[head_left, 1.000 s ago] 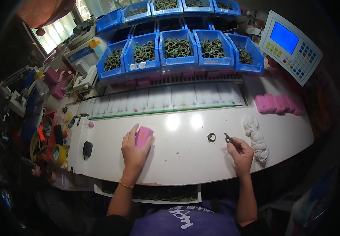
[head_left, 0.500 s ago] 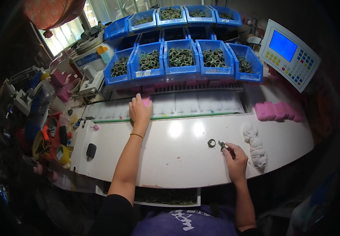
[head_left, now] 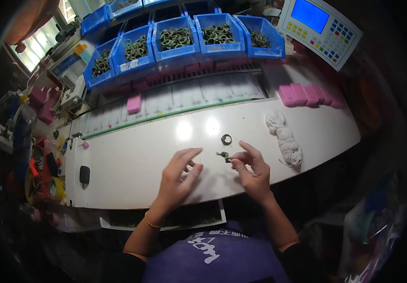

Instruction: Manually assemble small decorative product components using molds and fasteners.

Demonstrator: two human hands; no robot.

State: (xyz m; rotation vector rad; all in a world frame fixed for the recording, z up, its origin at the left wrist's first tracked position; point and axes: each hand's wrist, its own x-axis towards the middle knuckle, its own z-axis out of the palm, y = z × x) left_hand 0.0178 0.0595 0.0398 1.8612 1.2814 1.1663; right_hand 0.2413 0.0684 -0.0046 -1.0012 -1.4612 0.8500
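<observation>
My right hand [head_left: 255,175] pinches a small dark green piece [head_left: 223,156] between thumb and fingertips, above the white table. It seems to be of the ring kind, but its exact shape is too small to make out. Just beyond it, a dark ring [head_left: 226,139] lies on the tabletop. My left hand [head_left: 179,179] hovers to the left of the piece, fingers apart and holding nothing. Farther off, a pink block [head_left: 134,104] stands on the pale lined strip [head_left: 189,97] along the table's back.
Blue bins [head_left: 175,40] full of dark rings rise at the back. A control panel [head_left: 319,30] with a blue screen leans at the back right, above a row of pink blocks [head_left: 307,95]. Twisted white cloth [head_left: 286,139] lies right of my hands. Under the front edge, a drawer [head_left: 215,214] sticks out.
My left hand has let go of the pink block, leaving it on the strip, and come back near my right hand. My right hand has moved toward the middle with its piece. The view has shifted.
</observation>
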